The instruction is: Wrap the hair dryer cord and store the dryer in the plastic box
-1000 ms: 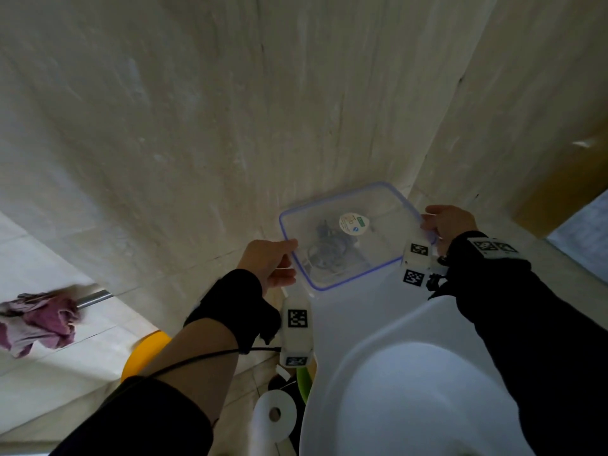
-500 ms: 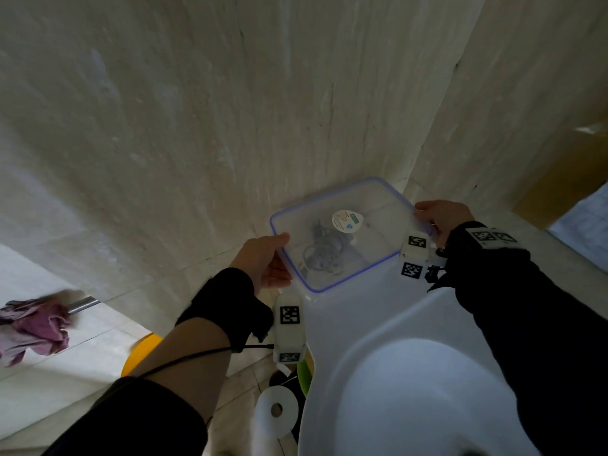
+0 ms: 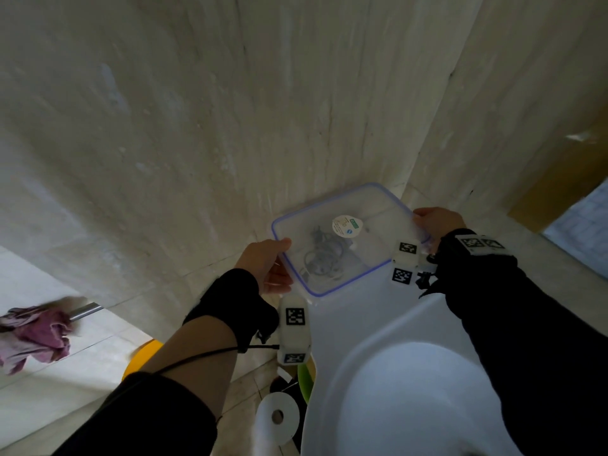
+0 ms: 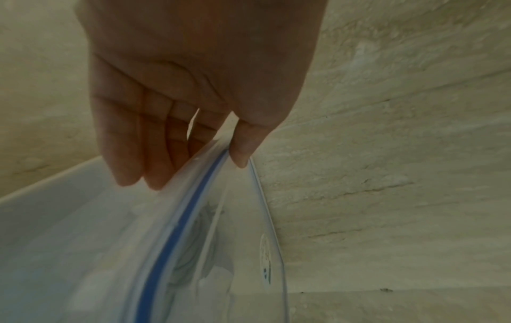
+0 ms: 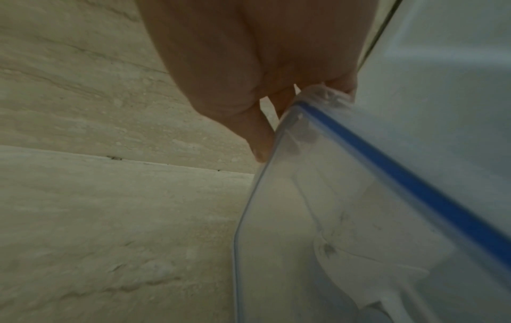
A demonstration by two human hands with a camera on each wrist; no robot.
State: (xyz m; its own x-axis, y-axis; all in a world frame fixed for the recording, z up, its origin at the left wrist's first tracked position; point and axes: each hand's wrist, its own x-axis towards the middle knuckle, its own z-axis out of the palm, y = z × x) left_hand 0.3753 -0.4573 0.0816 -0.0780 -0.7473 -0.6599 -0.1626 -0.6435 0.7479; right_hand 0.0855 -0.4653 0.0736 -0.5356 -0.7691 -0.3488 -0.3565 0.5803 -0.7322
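Observation:
A clear plastic box (image 3: 378,205) with a blue-rimmed lid sits at the back of the white sink ledge, against the wall corner. Through the lid I see a dark coiled cord (image 3: 320,258) and a round sticker (image 3: 346,226); the dryer body is too dim to make out. My left hand (image 3: 266,264) grips the box's left edge, thumb on top (image 4: 240,153) and fingers beneath. My right hand (image 3: 434,222) grips the right edge. The wrist views show the blue seal (image 4: 177,229) (image 5: 401,172) close up, with the right hand (image 5: 300,120) pinching the rim.
A white sink basin (image 3: 411,390) fills the lower right. Beige stone walls (image 3: 230,126) stand close behind the box. On the floor at left are a toilet paper roll (image 3: 278,416), a yellow tub (image 3: 141,357), a green item (image 3: 304,380) and a purple mop cloth (image 3: 33,337).
The box and both hands sit slightly further left in view than a second ago. Both hands keep the same hold on its edges.

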